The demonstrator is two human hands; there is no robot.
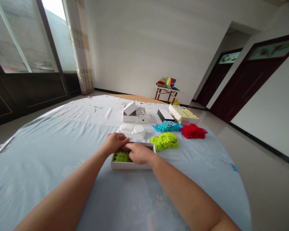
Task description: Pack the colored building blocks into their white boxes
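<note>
A shallow white box (130, 166) lies on the table in front of me, with lime-green interlocking plastic pieces (121, 157) inside. Both hands reach into it. My left hand (114, 142) is curled over the box's far left edge, fingers bent down. My right hand (138, 152) is curled over the middle of the box, fingers pressed down onto the contents. What either hand grips is hidden. Just right of the box lies a loose pile of green pieces (165, 141).
Piles of blue pieces (167, 126) and red pieces (194, 131) lie beyond. A white plastic insert (133, 130), open white boxes (135, 115), a black box (165, 115) and a yellow box (183, 114) sit farther back. The table (50, 144) has a pale blue cloth.
</note>
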